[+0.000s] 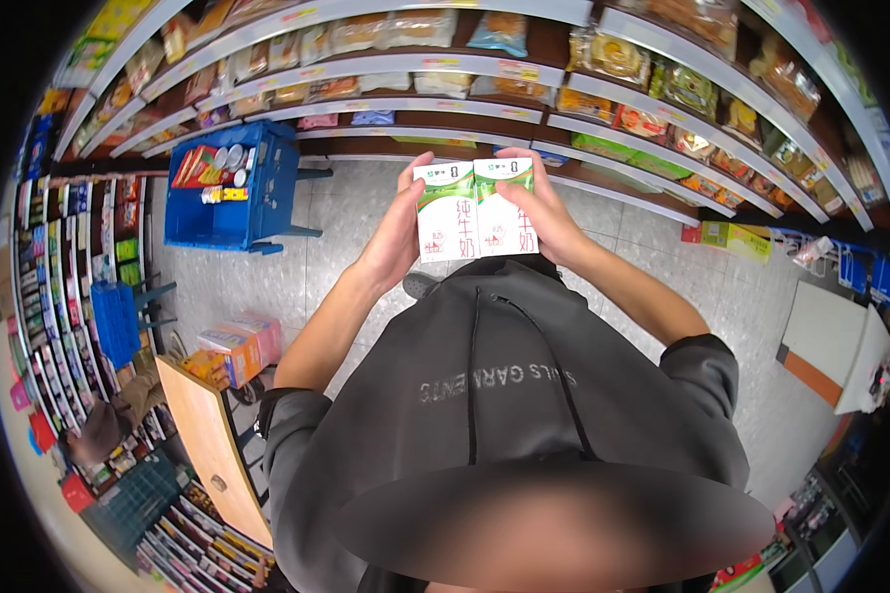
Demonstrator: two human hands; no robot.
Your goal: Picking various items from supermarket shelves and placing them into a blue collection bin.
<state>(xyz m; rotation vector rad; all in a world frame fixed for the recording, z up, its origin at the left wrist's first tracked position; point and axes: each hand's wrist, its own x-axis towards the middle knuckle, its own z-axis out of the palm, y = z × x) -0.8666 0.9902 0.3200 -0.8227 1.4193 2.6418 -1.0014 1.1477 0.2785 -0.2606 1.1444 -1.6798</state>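
Note:
Two white-and-green milk cartons are held side by side in front of my body, their printed faces turned up to the camera. My left hand grips the left carton along its outer edge, thumb near the top corner. Around the outer side of the right carton is my right hand, its thumb lying across the front. The cartons touch or nearly touch along their inner edges. Most of my fingers are hidden behind them.
Ahead run store shelves with packaged bread and snacks. A blue plastic bin on legs, holding cans and packets, stands at the left. Nearer are a wooden board and an orange-pink carton. Another person is at the far left.

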